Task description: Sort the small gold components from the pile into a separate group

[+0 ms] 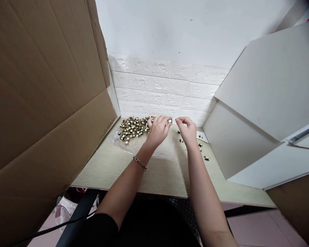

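Note:
My left hand (158, 129) is closed in a pinch on a small yellow-and-black wound coil (169, 121), which sticks out past the fingertips. Just right of it, my right hand (187, 129) has thumb and forefinger pressed together; whatever they hold is too small to make out. A heap of similar coils (135, 127), with copper-coloured wires among them, lies left of my left hand on a clear plastic bag (134, 147). Several loose coils (206, 158) are scattered around and to the right of my right wrist.
The pale wooden tabletop (164, 178) ends against a white brick-pattern wall (154, 84). A tall cardboard sheet (48, 85) stands along the left side, and white panels (260, 85) close off the right. A small white piece (203, 137) lies near the right panel.

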`<state>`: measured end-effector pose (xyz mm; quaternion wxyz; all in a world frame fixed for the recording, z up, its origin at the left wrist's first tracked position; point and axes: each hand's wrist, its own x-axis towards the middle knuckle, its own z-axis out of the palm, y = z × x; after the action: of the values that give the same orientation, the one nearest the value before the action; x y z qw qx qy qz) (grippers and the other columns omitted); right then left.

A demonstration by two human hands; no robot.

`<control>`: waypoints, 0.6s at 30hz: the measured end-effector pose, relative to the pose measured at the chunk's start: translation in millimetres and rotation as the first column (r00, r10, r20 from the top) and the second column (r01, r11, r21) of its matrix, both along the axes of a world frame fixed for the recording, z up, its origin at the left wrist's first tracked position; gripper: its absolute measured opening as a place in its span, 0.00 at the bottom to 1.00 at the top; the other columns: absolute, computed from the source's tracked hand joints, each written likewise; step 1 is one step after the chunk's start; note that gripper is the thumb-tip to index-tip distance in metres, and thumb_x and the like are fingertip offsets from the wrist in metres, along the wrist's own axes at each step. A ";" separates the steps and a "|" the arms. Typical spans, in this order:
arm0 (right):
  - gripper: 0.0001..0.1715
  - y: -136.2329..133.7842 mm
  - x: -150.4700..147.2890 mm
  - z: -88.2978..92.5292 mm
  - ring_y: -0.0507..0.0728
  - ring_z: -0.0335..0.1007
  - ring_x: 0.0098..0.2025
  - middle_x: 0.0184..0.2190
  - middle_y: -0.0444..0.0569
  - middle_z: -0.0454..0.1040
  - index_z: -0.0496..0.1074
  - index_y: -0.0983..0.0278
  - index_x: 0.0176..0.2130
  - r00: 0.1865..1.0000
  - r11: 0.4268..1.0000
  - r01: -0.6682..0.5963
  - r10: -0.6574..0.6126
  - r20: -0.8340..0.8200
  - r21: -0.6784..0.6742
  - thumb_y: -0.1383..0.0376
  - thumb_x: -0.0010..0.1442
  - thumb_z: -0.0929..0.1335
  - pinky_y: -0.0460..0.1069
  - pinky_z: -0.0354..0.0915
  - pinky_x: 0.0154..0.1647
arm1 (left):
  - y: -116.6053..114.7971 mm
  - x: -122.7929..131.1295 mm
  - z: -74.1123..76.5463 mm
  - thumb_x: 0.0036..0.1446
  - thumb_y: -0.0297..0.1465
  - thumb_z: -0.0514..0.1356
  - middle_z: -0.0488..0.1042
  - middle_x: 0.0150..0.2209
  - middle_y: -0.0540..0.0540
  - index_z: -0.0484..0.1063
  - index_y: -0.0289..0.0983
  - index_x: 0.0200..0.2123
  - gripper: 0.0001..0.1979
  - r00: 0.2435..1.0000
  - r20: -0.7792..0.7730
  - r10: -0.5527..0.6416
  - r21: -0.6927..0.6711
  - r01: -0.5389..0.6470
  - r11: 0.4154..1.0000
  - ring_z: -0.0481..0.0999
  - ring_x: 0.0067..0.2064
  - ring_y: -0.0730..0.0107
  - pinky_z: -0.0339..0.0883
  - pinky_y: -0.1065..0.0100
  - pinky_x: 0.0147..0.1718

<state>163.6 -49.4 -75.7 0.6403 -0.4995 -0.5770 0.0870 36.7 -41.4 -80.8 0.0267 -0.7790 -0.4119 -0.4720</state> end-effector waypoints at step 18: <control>0.12 4.4 4.6 -4.1 0.51 0.65 0.32 0.26 0.44 0.72 0.71 0.64 0.26 0.983 0.990 -0.103 0.087 -0.161 -0.093 0.58 0.46 0.65 0.48 0.59 0.39 | 5.2 -0.2 -3.0 0.53 0.36 0.55 0.73 0.40 0.53 0.67 0.43 0.38 0.08 1.000 0.009 -0.015 0.016 0.015 1.000 0.68 0.44 0.71 0.42 0.62 0.49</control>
<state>168.1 -45.0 -79.8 0.6525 -0.4947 -0.5432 0.1855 36.5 -36.2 -83.9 0.0275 -0.7797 -0.4024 -0.4789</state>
